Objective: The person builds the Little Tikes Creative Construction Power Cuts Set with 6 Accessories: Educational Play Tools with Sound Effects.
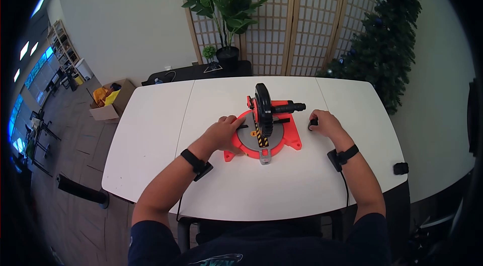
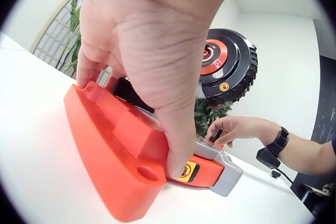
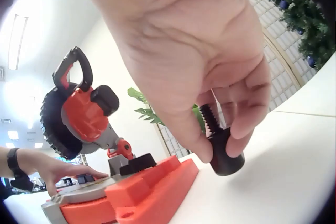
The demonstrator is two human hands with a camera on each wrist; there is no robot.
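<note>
A toy miter saw with an orange base, grey round turntable and black toothed blade stands mid-table. My left hand grips the left side of its base, with the thumb near a yellow warning sticker in the left wrist view. To the right of the saw, my right hand pinches a black knob with a threaded screw shaft between thumb and fingers. The shaft points upward, and the knob's round end is low over the white tabletop.
The white table spreads around the saw. A small black object lies at its right edge. Behind stand a potted plant, a lattice screen and a decorated Christmas tree. A cardboard box is at the left.
</note>
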